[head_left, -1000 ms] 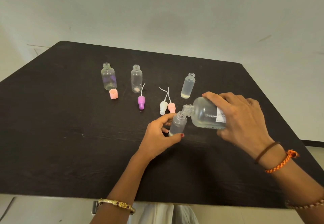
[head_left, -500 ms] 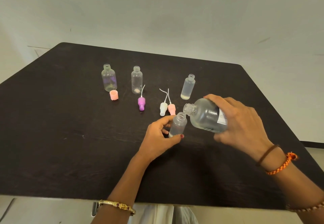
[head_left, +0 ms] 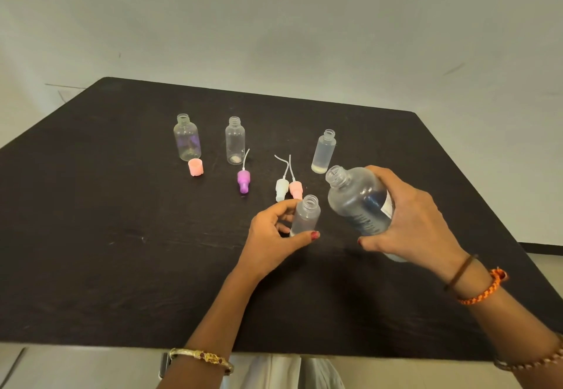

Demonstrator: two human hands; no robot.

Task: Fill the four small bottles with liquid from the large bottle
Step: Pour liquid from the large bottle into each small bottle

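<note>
My right hand (head_left: pixel 417 221) grips the large clear bottle (head_left: pixel 356 199), now tilted back with its open neck pointing up and to the left, away from the small bottle. My left hand (head_left: pixel 274 233) holds a small frosted bottle (head_left: pixel 306 215) upright on the black table (head_left: pixel 122 236), thumb and fingers round its lower part. Three more small open bottles stand further back: a round clear one (head_left: pixel 186 138) at the left, a slim clear one (head_left: pixel 235 141) beside it, and a frosted one (head_left: pixel 324 152) with a little liquid at its bottom.
Loose caps lie between the bottles: a pink cap (head_left: pixel 196 167), a purple spray top (head_left: pixel 243 181), a white spray top (head_left: pixel 281 189) and a pink spray top (head_left: pixel 295 190), each of the three with a thin tube. The table's near edge runs under my forearms.
The large bottle has swung from lying almost level, mouth at the small bottle's neck, to tilted upward and apart from it. My left hand keeps its hold.
</note>
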